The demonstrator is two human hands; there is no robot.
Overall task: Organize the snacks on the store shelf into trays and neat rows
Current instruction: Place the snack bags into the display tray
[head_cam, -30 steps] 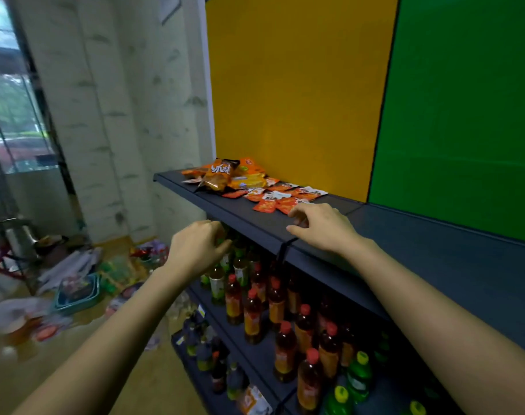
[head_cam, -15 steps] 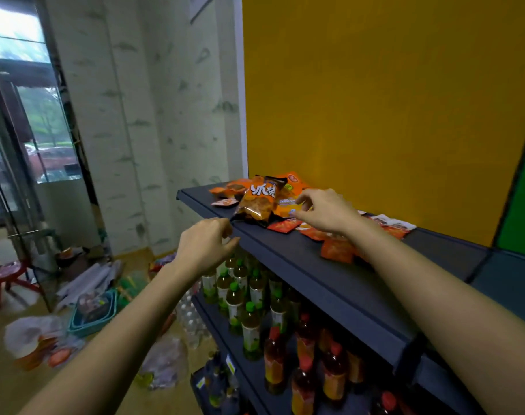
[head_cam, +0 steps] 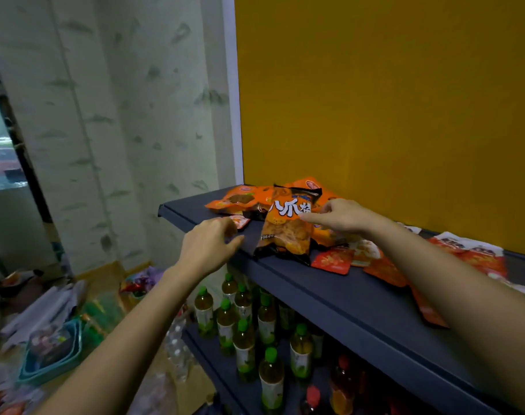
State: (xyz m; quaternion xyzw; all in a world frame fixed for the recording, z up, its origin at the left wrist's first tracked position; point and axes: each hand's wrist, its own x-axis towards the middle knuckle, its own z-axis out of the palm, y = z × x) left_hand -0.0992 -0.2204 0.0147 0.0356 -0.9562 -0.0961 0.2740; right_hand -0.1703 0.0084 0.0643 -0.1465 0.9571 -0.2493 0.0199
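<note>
On the dark blue top shelf [head_cam: 339,298] lies a loose pile of snacks. A large orange and black snack bag [head_cam: 286,235] sits in the middle, its top tilted up. My right hand [head_cam: 340,215] pinches that bag's upper right edge with thumb and forefinger. Orange flat packs [head_cam: 240,199] lie behind it. My left hand [head_cam: 207,247] hovers at the shelf's front edge with loosely curled fingers, its fingertips beside a small red and white packet [head_cam: 240,221], holding nothing. More small red packets [head_cam: 333,260] are scattered under and beyond my right forearm.
A yellow back panel [head_cam: 390,100] rises behind the shelf. The lower shelf holds several green-capped tea bottles [head_cam: 243,336] and red-capped bottles [head_cam: 342,381]. On the floor at left are teal baskets [head_cam: 53,354], bags and clutter. A pale wall [head_cam: 120,115] stands left.
The view has moved closer and to the left along the shelf. My right hand came off the small packets to the big bag's edge. My left hand rose from below to the shelf edge.
</note>
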